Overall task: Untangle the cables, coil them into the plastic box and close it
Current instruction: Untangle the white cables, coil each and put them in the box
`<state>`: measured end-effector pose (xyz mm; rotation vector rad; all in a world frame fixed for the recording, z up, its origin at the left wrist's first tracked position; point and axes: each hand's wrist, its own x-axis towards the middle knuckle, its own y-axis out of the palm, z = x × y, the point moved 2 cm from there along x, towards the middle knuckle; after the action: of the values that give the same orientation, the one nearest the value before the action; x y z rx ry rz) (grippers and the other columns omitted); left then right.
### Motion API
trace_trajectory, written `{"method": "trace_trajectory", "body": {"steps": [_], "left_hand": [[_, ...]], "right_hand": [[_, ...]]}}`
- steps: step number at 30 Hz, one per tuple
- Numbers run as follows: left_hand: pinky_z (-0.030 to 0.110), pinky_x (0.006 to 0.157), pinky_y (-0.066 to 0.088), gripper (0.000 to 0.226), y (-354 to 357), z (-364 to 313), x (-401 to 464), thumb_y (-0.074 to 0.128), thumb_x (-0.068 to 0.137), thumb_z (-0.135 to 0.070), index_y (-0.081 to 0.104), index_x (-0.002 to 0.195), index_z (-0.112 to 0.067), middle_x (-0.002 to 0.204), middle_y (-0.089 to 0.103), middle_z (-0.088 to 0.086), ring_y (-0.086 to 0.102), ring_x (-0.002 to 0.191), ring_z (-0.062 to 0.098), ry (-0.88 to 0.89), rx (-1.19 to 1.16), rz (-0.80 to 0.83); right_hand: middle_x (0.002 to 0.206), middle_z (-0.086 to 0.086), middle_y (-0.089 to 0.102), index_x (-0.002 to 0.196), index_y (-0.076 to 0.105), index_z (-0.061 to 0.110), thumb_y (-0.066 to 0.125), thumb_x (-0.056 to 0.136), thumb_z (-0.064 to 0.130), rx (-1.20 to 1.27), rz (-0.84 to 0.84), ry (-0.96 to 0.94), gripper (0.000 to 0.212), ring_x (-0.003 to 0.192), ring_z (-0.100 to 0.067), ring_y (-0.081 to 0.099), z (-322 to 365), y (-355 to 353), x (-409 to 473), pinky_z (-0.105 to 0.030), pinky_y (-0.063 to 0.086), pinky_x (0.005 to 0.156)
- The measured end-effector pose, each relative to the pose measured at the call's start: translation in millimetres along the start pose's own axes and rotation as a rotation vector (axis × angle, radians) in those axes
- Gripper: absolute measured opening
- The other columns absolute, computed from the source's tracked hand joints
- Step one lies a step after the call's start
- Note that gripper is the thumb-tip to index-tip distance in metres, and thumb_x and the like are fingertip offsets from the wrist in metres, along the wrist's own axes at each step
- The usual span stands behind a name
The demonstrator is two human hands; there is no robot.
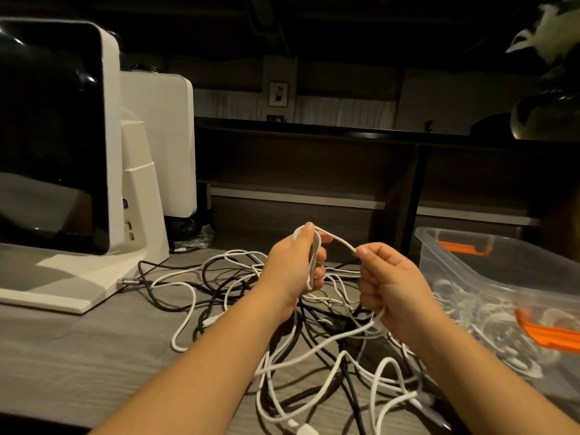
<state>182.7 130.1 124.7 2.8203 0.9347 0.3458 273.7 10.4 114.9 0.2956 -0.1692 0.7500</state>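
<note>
A white cable (340,241) is gripped as a small coil in the left hand (293,262) and pinched by the right hand (387,284), presumably so each loop is fed taut. The remaining tangle (307,334) lies on the table beneath, just beside the open plastic box (470,265), kept close for dropping coils in

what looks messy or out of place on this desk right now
The tangle of black and white cables sprawls loose across the desk, knotted together. Only the white cable held between the left hand and right hand is being coiled.

Shop counter: point-of-sale terminal (62,136).
</note>
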Motion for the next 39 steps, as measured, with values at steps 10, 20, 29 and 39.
{"method": "trace_trajectory", "body": {"steps": [10, 20, 29, 39], "left_hand": [[0.033, 0.074, 0.061, 0.036, 6, 1, -1, 0.037, 0.108, -0.035, 0.066, 0.109, -0.014, 0.097, 0.078, 0.002, 0.076, 0.085, 0.018, 0.032, -0.19, -0.006], [0.023, 0.05, 0.047, 0.033, -20, -12, 13, 0.041, 0.107, -0.037, 0.062, 0.098, -0.014, 0.074, 0.059, -0.001, 0.054, 0.053, 0.008, 0.106, -0.632, -0.282], [0.024, 0.055, 0.05, 0.032, -26, -14, 13, 0.042, 0.106, -0.038, 0.063, 0.103, -0.014, 0.086, 0.065, 0.001, 0.057, 0.059, 0.009, 0.121, -0.671, -0.356], [0.028, 0.061, 0.056, 0.033, -31, -18, 15, 0.041, 0.106, -0.039, 0.063, 0.106, -0.015, 0.088, 0.07, -0.001, 0.071, 0.067, 0.013, 0.097, -0.81, -0.265]], "right_hand": [[0.053, 0.001, 0.036, 0.083, 0.061, 0.009, 0.052, 0.1, 0.031, -0.353, 0.175, 0.125, 0.029, 0.045, -0.01, 0.029, -12, 18, -10, -0.02, 0.025, 0.04], [0.061, 0.0, 0.054, 0.08, 0.061, 0.014, 0.054, 0.099, 0.014, -0.245, 0.319, 0.303, 0.02, 0.053, -0.008, 0.047, -13, 15, -6, -0.018, 0.043, 0.047], [0.052, 0.006, 0.047, 0.082, 0.065, 0.01, 0.065, 0.092, 0.038, -0.79, 0.007, -0.005, 0.03, 0.044, -0.007, 0.038, -2, -12, 5, -0.022, 0.034, 0.045], [0.083, 0.008, 0.068, 0.092, 0.07, 0.039, 0.057, 0.097, 0.034, -1.039, 0.309, -0.058, 0.014, 0.077, -0.011, 0.061, -12, 9, -5, -0.027, 0.052, 0.072]]}}
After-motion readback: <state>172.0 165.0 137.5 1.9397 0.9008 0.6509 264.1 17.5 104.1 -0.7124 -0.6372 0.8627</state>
